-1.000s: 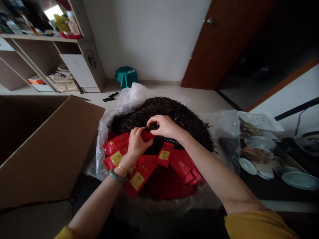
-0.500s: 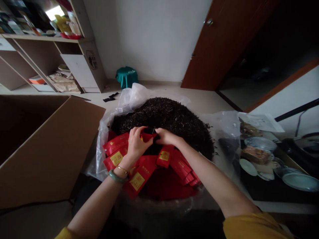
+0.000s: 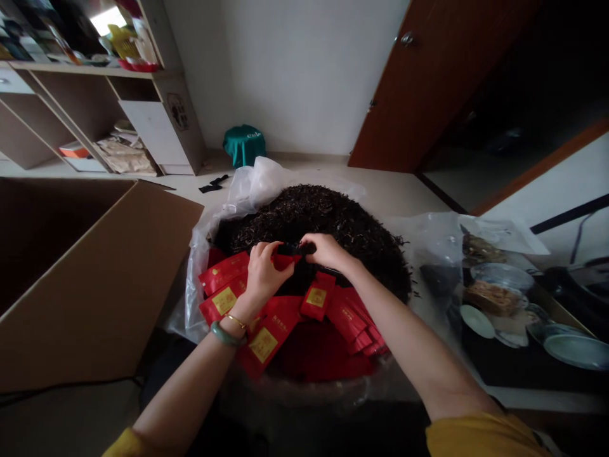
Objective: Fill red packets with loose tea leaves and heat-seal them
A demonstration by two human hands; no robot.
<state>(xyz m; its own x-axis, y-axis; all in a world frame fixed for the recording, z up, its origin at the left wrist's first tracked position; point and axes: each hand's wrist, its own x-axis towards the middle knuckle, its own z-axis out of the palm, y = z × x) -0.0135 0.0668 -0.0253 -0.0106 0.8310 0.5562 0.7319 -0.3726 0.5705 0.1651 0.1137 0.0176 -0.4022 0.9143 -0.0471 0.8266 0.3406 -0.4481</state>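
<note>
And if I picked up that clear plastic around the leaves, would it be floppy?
Probably floppy: the clear plastic is crumpled beside the dark leaves. It's likely light by itself, because it looks thin and see-through. Tugging it might spill things, since leaves and red packets seem to rest on it.

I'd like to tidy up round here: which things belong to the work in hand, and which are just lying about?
Seemingly in use:
red packet held in the left hand, right hand beside it
loose red packets
heap of dark leaves
clear plastic around the heap

Seemingly just lying about:
teal cloth
black strips
pale dish
</note>
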